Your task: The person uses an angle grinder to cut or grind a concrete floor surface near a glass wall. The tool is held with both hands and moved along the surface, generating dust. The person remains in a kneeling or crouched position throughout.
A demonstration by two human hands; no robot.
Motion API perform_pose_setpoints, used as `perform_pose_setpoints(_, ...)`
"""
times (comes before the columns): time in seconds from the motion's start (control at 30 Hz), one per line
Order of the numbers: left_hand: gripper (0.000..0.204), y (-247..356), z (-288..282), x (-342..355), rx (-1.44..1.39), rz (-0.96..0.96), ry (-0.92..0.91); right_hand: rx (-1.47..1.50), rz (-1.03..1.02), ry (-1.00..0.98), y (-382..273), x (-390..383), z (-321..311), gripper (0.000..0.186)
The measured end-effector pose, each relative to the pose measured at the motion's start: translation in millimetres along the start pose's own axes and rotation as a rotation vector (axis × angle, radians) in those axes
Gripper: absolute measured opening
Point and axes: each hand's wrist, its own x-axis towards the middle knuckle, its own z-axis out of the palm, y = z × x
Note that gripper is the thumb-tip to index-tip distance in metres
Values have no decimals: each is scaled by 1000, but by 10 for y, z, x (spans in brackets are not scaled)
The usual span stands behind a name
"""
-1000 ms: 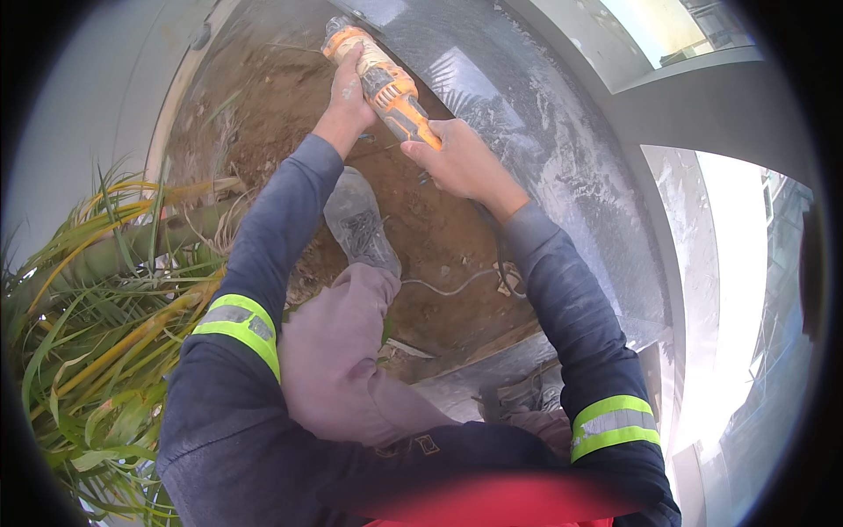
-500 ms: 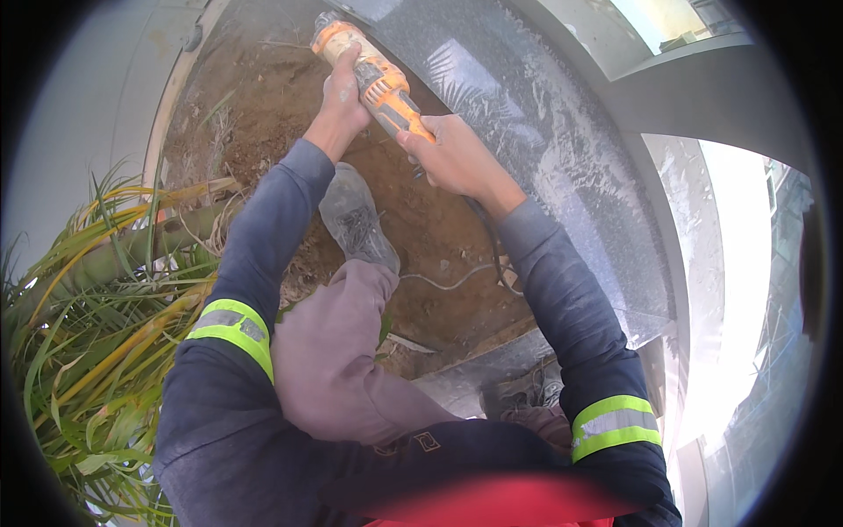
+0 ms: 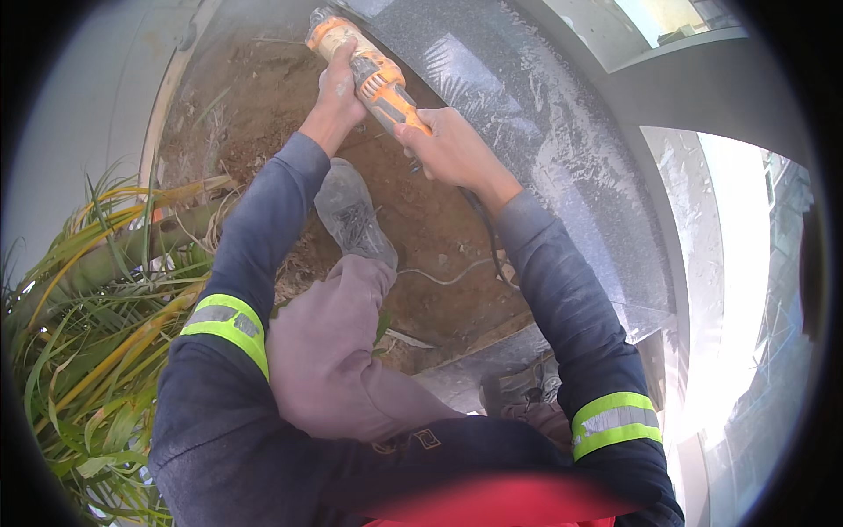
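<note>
Leaves (image 3: 123, 347), green with some yellow, crowd the left side below a pale wall (image 3: 79, 114), and a thick green stem lies among them. Next comes brown soil (image 3: 250, 105), with a thin light border along its left edge. A dark blue sleeve (image 3: 272, 202) with a yellow-and-silver band reaches up over the soil to the left grip (image 3: 338, 95), which is wrapped round the barrel of an orange and grey power tool (image 3: 379, 79), thumb along the top. Below that grip a dusty grey shoe (image 3: 356, 215) stands on the soil, under a mauve trouser leg (image 3: 329, 351). The power tool slants above the soil's right edge, its front end toward the far left; whether that end touches anything cannot be told. A thin whitish cord (image 3: 446, 282) curves over the soil, right of the shoe. The right grip (image 3: 457, 149) is closed round the tool's rear end. Below it hangs a dark cable (image 3: 488, 230). Beyond the soil's right edge spreads a dark grey stone slab (image 3: 571, 140), smeared with white, partly behind the right sleeve (image 3: 571, 290), banded like the other.
</note>
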Motion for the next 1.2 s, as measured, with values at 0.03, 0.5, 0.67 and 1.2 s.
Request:
perform_pose_setpoints(0.03,43,7,-6,35,5,14,22,0,4,-4,-14,30,-5,36)
perform_pose_setpoints(0.5,42,-136,250,-359,38,14,61,-6,20,17,-10,-325,-32,34)
perform_pose_setpoints(0.67,43,-121,72,-159,8,32,42,-20,5,18,7,-196,-28,45)
perform_pose_setpoints(1.2,42,-168,206,-346,28,21,67,14,19,20,31,-354,15,35)
